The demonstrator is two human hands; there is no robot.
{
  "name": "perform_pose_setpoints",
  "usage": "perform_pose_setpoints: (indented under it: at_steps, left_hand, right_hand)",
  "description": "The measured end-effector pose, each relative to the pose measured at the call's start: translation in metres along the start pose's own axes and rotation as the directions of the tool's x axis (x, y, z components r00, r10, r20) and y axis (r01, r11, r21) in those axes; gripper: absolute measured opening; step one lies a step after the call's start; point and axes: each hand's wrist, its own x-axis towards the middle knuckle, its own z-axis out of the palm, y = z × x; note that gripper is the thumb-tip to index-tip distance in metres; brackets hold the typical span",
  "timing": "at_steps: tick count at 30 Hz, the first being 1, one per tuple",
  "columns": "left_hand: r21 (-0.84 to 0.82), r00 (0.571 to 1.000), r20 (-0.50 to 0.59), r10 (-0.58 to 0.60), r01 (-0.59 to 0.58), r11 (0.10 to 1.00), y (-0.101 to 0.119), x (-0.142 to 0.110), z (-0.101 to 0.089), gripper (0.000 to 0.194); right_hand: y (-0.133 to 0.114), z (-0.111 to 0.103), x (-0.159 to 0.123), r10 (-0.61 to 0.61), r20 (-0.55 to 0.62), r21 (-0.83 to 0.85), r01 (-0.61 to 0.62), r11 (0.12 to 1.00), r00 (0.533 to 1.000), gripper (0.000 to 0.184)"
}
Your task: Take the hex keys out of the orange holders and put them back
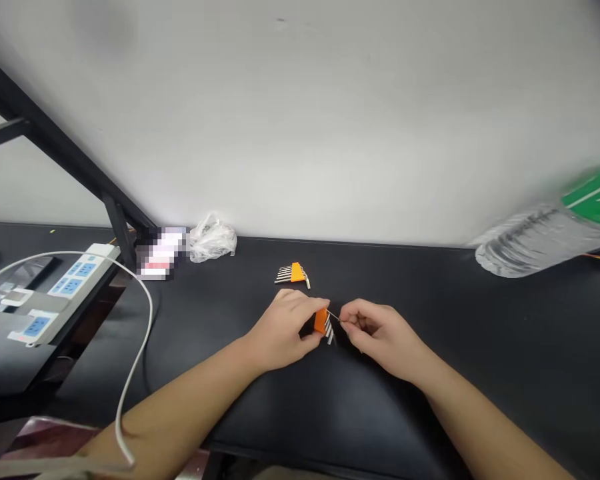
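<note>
**Orange hex key holder [321,321] held between both hands, over the black bench [470,373]**
It is clamped by the left hand [280,331], long axis slanting toward the person; a thin steel key [333,315] is pinched by the right hand [377,337], just beside it.

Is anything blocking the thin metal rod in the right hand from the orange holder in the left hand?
Nothing visible does: the thin metal rod runs from the right hand to the orange holder, which the left hand grips, with no object between them.
</note>
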Motion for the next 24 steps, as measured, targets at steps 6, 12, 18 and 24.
perform_pose_setpoints:
  at_steps: [6, 12, 18, 24]
  left_hand:
    - [0.067, 0.999, 0.031, 0.037, -0.039, 0.997, 0.000, 0.005, 0.003, 0.044]
    - [0.251, 0.981, 0.136, 0.141, -0.172, 0.953, 0.006, 0.005, -0.003, 0.042]
    - [0.313, 0.974, 0.193, 0.116, -0.173, 0.934, 0.010, 0.000, 0.000, 0.037]
    - [0.313, 0.959, 0.248, 0.137, -0.213, 0.925, 0.013, -0.004, 0.004, 0.038]
  right_hand:
    - [-0.002, -0.005, -0.004, 0.051, -0.011, -0.025, -0.052, 0.998, 0.999, 0.008]
    - [-0.013, -0.014, -0.010, 0.209, 0.018, 0.030, -0.210, 0.977, 0.978, 0.011]
    - [-0.010, -0.017, -0.012, 0.331, 0.114, 0.125, -0.344, 0.930, 0.937, 0.013]
    - [-0.003, -0.023, -0.013, 0.345, 0.184, 0.084, -0.364, 0.927, 0.920, 0.011]
